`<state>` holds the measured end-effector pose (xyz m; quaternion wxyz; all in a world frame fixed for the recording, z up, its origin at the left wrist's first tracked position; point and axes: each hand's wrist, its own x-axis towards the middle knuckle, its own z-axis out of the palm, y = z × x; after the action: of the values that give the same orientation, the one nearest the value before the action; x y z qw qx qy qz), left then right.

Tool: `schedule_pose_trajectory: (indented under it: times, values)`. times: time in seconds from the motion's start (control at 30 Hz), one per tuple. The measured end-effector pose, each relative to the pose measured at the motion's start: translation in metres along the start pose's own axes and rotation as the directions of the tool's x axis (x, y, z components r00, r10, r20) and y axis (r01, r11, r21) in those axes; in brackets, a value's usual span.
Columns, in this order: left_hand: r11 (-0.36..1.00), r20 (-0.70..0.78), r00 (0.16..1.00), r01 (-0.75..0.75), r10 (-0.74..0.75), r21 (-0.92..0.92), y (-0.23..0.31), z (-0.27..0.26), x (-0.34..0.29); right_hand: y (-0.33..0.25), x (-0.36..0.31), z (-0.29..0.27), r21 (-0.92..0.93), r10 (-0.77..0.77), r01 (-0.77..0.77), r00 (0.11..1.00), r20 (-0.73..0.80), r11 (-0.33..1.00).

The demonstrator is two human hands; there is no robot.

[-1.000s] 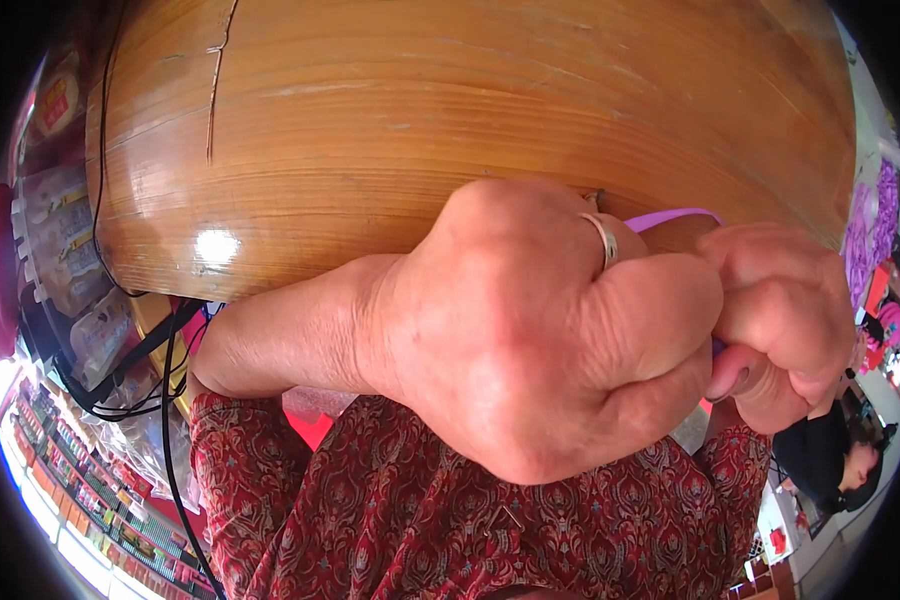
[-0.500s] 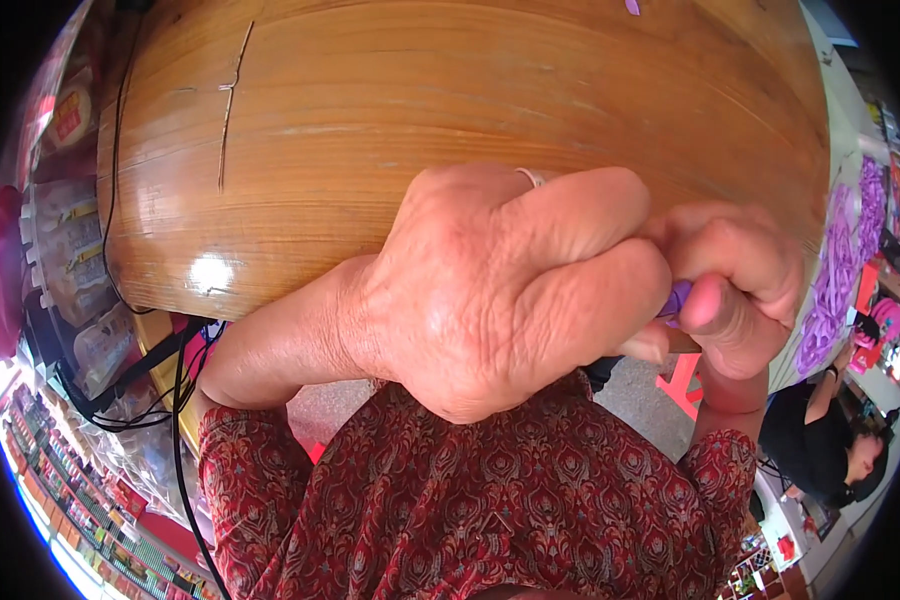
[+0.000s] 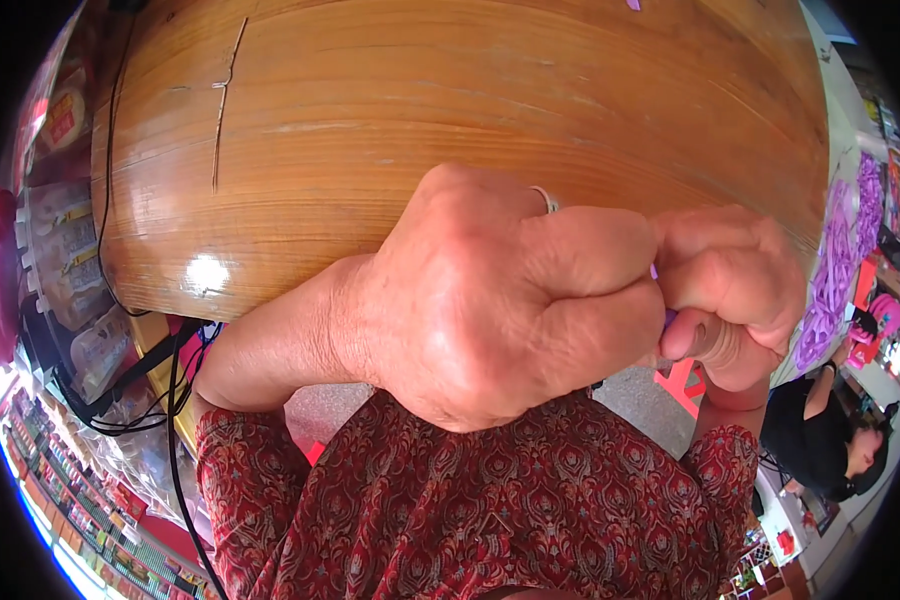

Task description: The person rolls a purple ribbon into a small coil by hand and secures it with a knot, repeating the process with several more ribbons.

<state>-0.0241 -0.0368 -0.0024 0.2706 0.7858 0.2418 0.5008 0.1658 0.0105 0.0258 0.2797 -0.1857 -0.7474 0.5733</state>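
Note:
My left hand [image 3: 500,300], with a ring on one finger, is closed and crosses in front of my body above the near edge of the wooden table. Its curled fingers press up against my right hand [image 3: 735,290], which is closed too, thumb bent inward. Between the two hands a purple strip [image 3: 670,318] shows only as small bits. The fingers cover the rest, so its full shape is hidden.
A thin, bent wire-like piece [image 3: 223,110] lies on the wooden table [image 3: 390,90]. Purple ribbons [image 3: 832,270] are heaped beyond its right edge. Black cables [image 3: 175,400] hang at the left, near clear plastic packages [image 3: 70,240]. A person in black [image 3: 820,435] is at the far right.
Both hands stay together, the left fingers rolled slightly and the right thumb bent further inward. Less of the purple strip shows now.

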Motion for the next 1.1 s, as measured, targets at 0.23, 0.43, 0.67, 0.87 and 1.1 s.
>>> schedule_pose_trajectory:
  times: [0.23, 0.43, 0.67, 0.87, 1.1]
  values:
    - [0.997, -0.125, 0.991, -0.059, 0.054, -0.039, 0.005, 0.01, -0.004, 0.008, -0.007, 0.006, 0.133, 0.007, -0.017, 0.997, 0.074, 0.991]
    - [0.996, -0.17, 0.981, -0.093, 0.091, -0.007, -0.002, 0.021, -0.002, 0.002, -0.006, -0.005, 0.325, 0.21, -0.284, 0.947, 0.244, 0.902]
    - [0.983, -0.069, 0.992, 0.116, -0.108, 0.139, 0.013, 0.013, -0.001, -0.006, -0.009, 0.0, 0.277, 0.527, -0.548, 0.836, 0.151, 0.79]
    - [0.936, 0.062, 0.934, 0.353, -0.351, -0.014, 0.012, -0.002, 0.009, 0.0, -0.007, 0.002, 0.308, 0.425, -0.39, 0.903, -0.055, 0.868]
    - [0.975, 0.047, 0.974, 0.221, -0.22, -0.022, 0.002, -0.004, 0.011, -0.003, -0.004, -0.004, 0.399, 0.362, -0.342, 0.932, 0.026, 0.851]
